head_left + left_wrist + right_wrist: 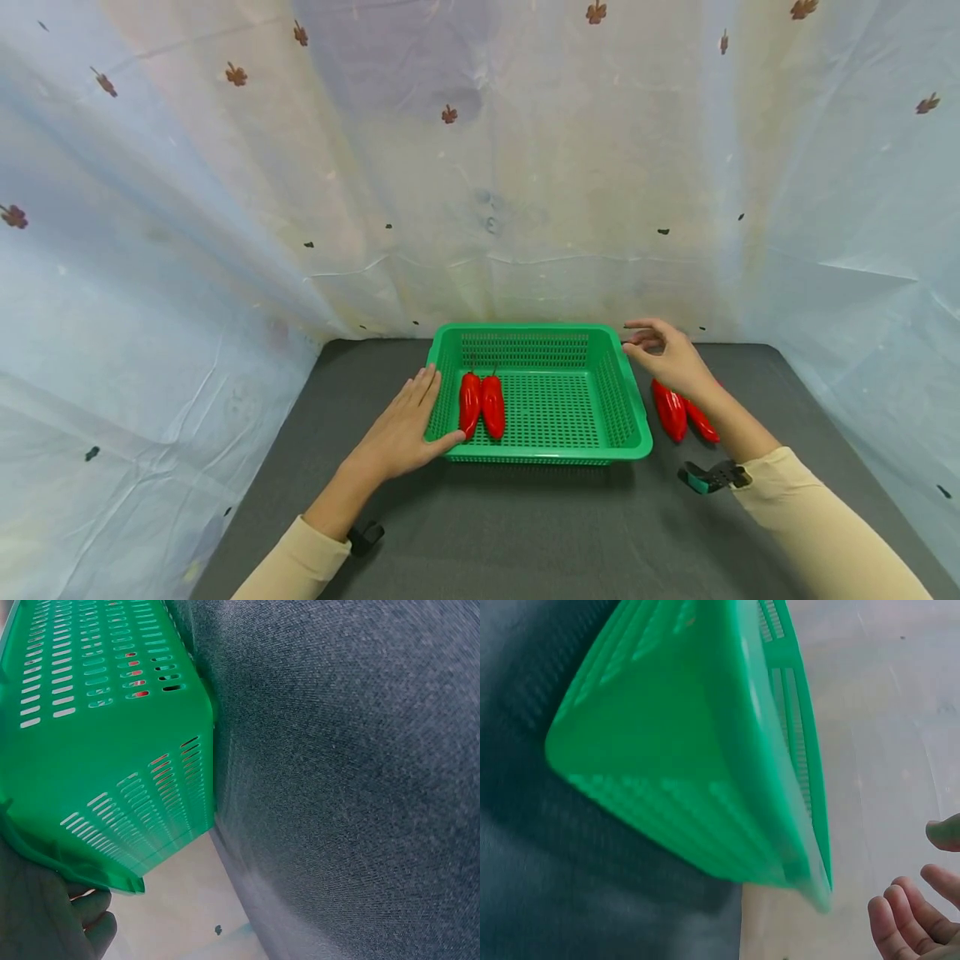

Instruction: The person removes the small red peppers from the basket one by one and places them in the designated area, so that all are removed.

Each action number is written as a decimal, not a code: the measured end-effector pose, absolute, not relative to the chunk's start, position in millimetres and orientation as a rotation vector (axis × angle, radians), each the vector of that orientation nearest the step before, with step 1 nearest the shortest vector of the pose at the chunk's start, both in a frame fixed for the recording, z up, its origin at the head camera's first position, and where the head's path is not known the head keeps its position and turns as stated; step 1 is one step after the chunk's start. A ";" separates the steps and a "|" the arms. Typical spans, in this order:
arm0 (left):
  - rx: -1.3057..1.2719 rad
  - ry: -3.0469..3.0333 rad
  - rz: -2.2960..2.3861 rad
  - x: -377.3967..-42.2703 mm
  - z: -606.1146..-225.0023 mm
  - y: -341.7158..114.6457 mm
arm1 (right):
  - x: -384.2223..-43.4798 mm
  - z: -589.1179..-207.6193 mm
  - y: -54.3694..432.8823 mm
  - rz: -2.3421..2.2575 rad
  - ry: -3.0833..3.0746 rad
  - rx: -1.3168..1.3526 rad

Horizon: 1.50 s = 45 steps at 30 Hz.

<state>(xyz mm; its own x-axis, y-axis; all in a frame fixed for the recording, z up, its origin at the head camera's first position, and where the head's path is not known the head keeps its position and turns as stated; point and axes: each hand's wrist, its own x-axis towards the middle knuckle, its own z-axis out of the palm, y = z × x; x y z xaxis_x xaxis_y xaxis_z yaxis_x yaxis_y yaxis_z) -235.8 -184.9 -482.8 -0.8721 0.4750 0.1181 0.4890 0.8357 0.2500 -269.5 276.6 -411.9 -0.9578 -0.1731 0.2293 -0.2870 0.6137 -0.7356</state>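
A green slotted plastic basket point(551, 454) stands on the dark cloth. Two glossy red peppers point(492, 407) lie side by side at its left end, thin stems pointing away. My left hand point(401, 425) rests along the basket's left rim with straight fingers, its thumb at the near left corner. In the left wrist view its fingertips point(97, 919) show at the rim's corner. Just right of the far right corner hovers my right hand point(667, 358), fingers loosely bent and parted from the thumb, holding nothing. Under its wrist lie more red peppers point(670, 412), partly hidden by the forearm.
The dark grey cloth surface point(525, 533) extends around the basket. Behind and at both sides hangs pale sheeting point(540, 183) with small leaf prints. Each wrist wears a dark strap, the right strap point(708, 477) bearing a green patch.
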 end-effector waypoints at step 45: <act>-0.765 -2.981 -0.431 -234.3 -480.6 -184.1 | -294.8 -442.4 154.6 1.373 -2.851 0.577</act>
<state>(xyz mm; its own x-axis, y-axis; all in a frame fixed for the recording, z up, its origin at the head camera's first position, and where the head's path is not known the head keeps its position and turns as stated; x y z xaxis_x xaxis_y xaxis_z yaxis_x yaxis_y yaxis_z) -234.3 -184.1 -480.6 -0.8784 0.4672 0.1007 0.4766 0.8406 0.2575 -294.8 154.6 -442.4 -0.9329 -0.3497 0.0862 -0.2854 0.5718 -0.7691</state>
